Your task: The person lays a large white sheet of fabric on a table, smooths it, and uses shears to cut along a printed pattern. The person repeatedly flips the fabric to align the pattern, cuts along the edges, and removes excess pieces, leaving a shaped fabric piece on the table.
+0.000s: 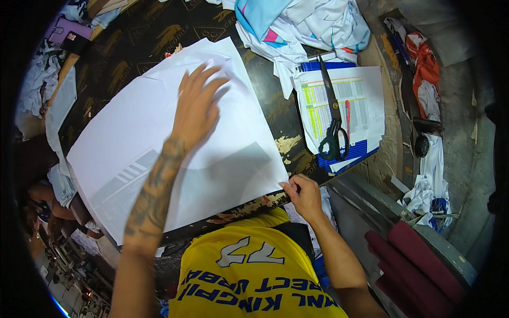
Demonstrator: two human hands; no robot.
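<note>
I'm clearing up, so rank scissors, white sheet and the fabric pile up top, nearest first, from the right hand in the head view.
1. White sheet: corner touching the right hand.
2. Scissors: ahead, slightly right.
3. Fabric pile: farthest, beyond the scissors.

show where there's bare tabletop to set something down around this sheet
Widest is the dark tabletop past the upper-left edge of the white sheet, up to the wooden strip. A narrower gap lies between the sheet's right edge and the printed papers. Crowded: those papers, under scissors and a red pen, and the far right, under piled fabric.
</note>
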